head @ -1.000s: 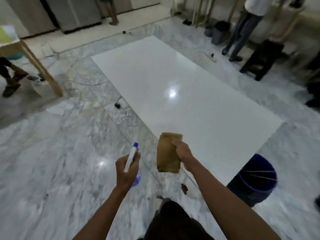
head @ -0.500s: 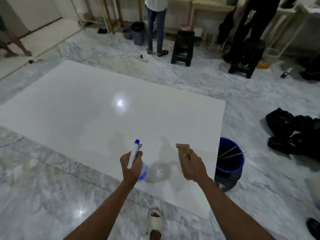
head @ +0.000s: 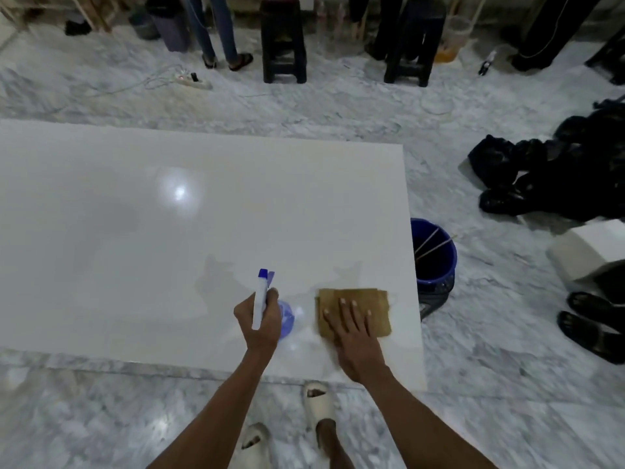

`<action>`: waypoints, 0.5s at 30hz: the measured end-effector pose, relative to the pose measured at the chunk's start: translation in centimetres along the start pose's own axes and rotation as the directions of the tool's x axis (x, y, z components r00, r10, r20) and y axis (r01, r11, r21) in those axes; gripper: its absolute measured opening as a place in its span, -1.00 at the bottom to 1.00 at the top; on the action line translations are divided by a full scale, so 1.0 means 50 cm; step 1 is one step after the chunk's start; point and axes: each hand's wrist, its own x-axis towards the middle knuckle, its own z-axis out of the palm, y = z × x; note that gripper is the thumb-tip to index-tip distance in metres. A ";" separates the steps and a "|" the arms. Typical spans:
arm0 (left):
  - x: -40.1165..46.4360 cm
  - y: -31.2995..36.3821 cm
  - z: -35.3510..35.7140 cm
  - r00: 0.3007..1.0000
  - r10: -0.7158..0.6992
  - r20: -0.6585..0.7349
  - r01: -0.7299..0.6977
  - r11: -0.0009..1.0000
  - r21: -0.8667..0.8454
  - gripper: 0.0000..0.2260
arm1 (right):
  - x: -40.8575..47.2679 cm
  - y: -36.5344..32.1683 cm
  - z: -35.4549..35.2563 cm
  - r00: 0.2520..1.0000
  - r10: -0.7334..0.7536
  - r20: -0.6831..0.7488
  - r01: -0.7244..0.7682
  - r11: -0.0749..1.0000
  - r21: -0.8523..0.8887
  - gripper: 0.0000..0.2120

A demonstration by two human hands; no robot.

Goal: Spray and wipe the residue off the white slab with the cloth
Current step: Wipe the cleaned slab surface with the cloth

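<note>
Right hand [head: 351, 330] flat, fingers spread, pressing brown cloth [head: 358, 304] on white slab [head: 169, 248] lower right, left hand [head: 260, 319] gripping spray bottle [head: 262, 299] beside it

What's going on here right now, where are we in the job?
A person is cleaning the white slab lying on the marble floor. The right hand presses the brown cloth flat on the slab near its right end. The left hand grips the spray bottle just above the slab beside it. A blue bucket stands off the slab's right edge.
</note>
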 end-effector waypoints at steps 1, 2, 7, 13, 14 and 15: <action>-0.001 0.002 0.000 1.000 0.000 0.003 0.000 1.000 -0.006 -0.63 | -0.001 -0.006 -0.003 1.000 0.010 -0.005 -0.010 1.000 0.014 0.14; -0.001 0.004 0.002 1.000 -0.002 0.005 0.002 1.000 -0.011 -0.63 | 0.000 -0.010 -0.005 1.000 0.012 -0.007 -0.012 0.999 0.049 0.18; 0.000 0.001 0.001 1.000 0.022 0.019 -0.021 1.000 -0.023 -0.62 | 0.001 -0.042 -0.011 0.995 0.102 -0.014 -0.099 0.987 0.125 -0.04; -0.002 0.000 -0.016 0.989 0.110 0.096 -0.111 0.994 0.015 -0.63 | -0.007 -0.068 0.002 0.984 0.174 0.024 -0.176 0.975 0.135 -0.35; -0.001 -0.001 -0.025 0.981 0.135 0.137 -0.137 0.990 0.010 -0.68 | -0.003 -0.066 0.004 0.979 0.198 0.050 -0.203 0.970 0.135 -0.33; 0.000 -0.003 -0.032 0.969 0.161 0.187 -0.167 0.986 0.015 -0.75 | 0.000 -0.058 -0.002 0.976 0.211 0.050 -0.216 0.966 0.139 -0.30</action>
